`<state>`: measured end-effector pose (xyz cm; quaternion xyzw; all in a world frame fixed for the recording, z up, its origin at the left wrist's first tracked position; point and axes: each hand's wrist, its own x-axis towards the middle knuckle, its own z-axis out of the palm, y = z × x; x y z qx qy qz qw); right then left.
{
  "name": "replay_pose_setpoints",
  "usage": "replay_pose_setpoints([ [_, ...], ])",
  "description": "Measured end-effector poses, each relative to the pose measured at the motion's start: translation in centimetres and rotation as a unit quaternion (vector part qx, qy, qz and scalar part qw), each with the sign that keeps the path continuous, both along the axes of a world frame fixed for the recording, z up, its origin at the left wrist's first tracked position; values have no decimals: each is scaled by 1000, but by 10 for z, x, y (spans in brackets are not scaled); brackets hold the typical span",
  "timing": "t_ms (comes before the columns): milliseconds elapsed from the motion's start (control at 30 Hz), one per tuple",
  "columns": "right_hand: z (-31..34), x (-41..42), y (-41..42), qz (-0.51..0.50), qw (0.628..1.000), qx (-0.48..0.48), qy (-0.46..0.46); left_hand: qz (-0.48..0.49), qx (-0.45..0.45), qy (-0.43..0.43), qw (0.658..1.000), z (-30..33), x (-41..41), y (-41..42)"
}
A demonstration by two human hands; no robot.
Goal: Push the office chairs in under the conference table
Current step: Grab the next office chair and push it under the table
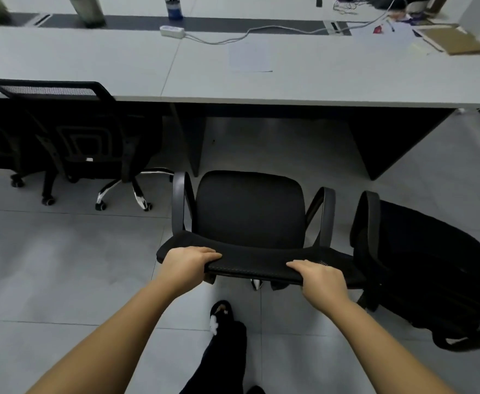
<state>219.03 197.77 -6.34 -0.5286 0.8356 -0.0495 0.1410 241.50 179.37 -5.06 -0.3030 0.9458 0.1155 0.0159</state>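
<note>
Stretching across the whole upper half of the frame is the conference table (318,83), pale grey top with dark panel legs beneath, and a wide open bay under it at centre. At left, one office chair (91,143) is already tucked in, its backrest hard against the table edge, with a sliver of another at the far left border. At lower right sits a dark chair (420,260), turned askew and well clear of the table: that one looks untouched, by my reading.

Centre frame, the chair in play (250,211): seat facing the table, armrests either side, its front edge near the bay but not yet under the tabletop. Both hands are on the top of its mesh backrest (253,263). The left hand (186,263) wraps the rail at centre left, fingers curled over the top, and the right hand (319,278) does the same at centre right, fingers draped over the front edge. A firm two-handed hold.

So the step in hand is the push of this middle chair. Next move, I'd say: a straight, even shove forward, keeping the armrests square so they clear the table edge and the leg panels. A foot (220,317) is planted just behind.

On the tabletop, a power strip (172,31) and a sheet of paper (250,59).
</note>
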Motion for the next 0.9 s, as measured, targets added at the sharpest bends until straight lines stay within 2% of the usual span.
replay_pose_setpoints([
  [200,4,-51,-66,-7,1000,8,-3,-8,-9,23,1000,-5,-50,-64],
  [467,0,-86,-154,-19,999,5,-31,-17,-2,3,1000,3,-91,-160],
  [767,1,-147,-233,-26,999,32,-8,-35,25,-31,999,10,-157,-243],
  [900,3,-190,-266,-21,999,38,5,-26,18,-21,999,6,-198,-272],
])
